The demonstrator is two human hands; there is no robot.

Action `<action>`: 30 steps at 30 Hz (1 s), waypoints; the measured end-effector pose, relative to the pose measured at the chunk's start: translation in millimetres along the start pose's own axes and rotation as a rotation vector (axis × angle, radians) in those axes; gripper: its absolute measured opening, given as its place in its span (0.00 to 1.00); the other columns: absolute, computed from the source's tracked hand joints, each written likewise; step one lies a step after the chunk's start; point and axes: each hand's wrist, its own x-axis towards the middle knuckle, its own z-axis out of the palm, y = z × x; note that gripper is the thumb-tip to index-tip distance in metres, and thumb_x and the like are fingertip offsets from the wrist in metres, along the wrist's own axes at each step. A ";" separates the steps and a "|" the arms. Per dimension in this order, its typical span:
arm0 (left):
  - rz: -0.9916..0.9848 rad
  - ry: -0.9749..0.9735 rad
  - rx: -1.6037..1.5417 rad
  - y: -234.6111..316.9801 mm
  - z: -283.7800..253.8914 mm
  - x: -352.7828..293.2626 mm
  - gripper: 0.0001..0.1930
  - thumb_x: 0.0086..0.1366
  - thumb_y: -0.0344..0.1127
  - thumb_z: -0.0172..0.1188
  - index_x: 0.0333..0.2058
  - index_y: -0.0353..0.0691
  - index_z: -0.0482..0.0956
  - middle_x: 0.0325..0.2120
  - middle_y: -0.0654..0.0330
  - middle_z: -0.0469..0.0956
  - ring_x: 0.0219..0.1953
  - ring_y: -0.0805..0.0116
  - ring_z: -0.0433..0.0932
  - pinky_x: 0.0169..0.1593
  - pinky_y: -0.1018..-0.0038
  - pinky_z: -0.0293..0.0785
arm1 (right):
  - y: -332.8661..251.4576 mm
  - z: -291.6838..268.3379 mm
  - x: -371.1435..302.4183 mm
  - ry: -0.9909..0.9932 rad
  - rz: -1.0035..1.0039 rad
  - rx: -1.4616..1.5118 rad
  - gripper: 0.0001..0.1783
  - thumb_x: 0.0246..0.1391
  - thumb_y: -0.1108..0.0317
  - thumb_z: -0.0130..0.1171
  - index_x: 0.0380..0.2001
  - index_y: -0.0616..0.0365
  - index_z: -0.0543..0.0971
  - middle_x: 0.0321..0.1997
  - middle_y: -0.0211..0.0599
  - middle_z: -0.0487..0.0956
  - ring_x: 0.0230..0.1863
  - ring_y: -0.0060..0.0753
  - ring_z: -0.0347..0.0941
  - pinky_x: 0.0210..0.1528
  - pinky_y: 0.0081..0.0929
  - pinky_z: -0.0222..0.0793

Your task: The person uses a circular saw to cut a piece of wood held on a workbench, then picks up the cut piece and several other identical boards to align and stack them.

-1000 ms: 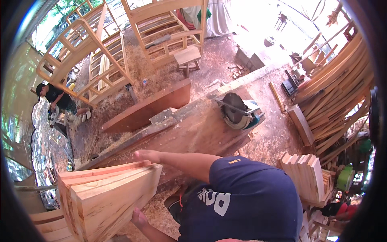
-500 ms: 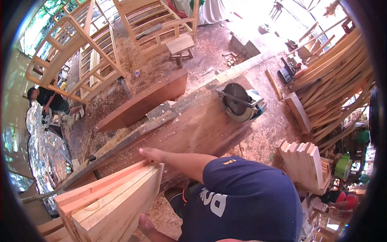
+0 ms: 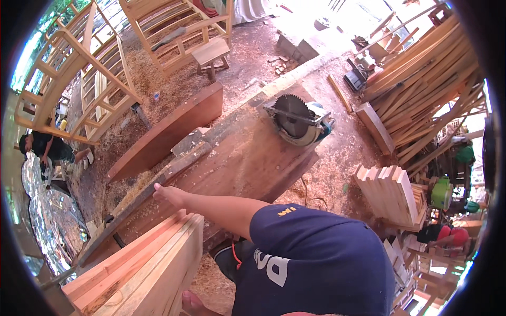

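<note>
A bundle of pale boards [image 3: 153, 263] stands on edge at the lower left, side by side, their near ends toward me. My right hand [image 3: 169, 196] reaches just beyond the bundle's upper corner, thumb stretched out and the other fingers mostly hidden. It appears to hold nothing, and I cannot tell if it touches the boards. My left hand [image 3: 194, 304] shows only in part at the bottom edge, close to the boards' lower side, with its grip hidden. A circular saw [image 3: 298, 120], blade upward, rests on the brown workbench [image 3: 237, 168].
Behind the bench leans a thick reddish plank [image 3: 168, 129]. Wooden frames [image 3: 68, 79] and a small stool [image 3: 211, 52] stand farther back. Stacked boards [image 3: 387, 192] and long strips [image 3: 421, 84] lie to the right. Another person [image 3: 47, 145] is at far left, and one [image 3: 448, 237] at right. Shavings cover the floor.
The view has shifted, so the bench, saw and frames sit farther left. My right hand has moved slightly off the boards' top corner. The bundle looks more closely lined up.
</note>
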 end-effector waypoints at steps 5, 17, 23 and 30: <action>-0.008 0.012 0.017 -3.4 -12.6 0.7 0.43 0.53 0.27 0.64 0.70 0.34 0.61 0.67 0.52 0.66 0.71 0.53 0.61 0.75 0.52 0.51 | 12.2 39.0 -11.9 -0.154 0.114 -0.279 0.57 0.65 0.21 0.25 0.51 0.64 0.85 0.54 0.56 0.83 0.55 0.53 0.79 0.63 0.45 0.68; -0.039 -0.003 0.010 -9.5 -18.9 6.5 0.43 0.53 0.23 0.64 0.70 0.36 0.62 0.67 0.53 0.66 0.71 0.54 0.62 0.75 0.51 0.53 | 5.4 41.5 -16.6 -0.266 0.101 -0.233 0.44 0.69 0.30 0.36 0.57 0.59 0.82 0.57 0.52 0.82 0.58 0.47 0.77 0.62 0.44 0.70; -0.049 -0.026 -0.069 -12.5 -5.6 1.8 0.43 0.53 0.21 0.63 0.70 0.37 0.62 0.67 0.54 0.66 0.71 0.54 0.62 0.74 0.51 0.54 | -23.5 25.1 -14.6 -0.363 -0.087 -0.476 0.41 0.70 0.32 0.38 0.63 0.56 0.78 0.64 0.46 0.78 0.61 0.42 0.76 0.66 0.42 0.70; 0.096 0.017 -0.241 13.0 31.3 -5.6 0.42 0.53 0.22 0.66 0.68 0.38 0.64 0.65 0.56 0.68 0.69 0.56 0.65 0.71 0.52 0.62 | -77.7 71.4 -46.9 -0.405 0.087 -0.261 0.41 0.72 0.35 0.39 0.62 0.63 0.77 0.59 0.49 0.81 0.56 0.37 0.76 0.61 0.36 0.69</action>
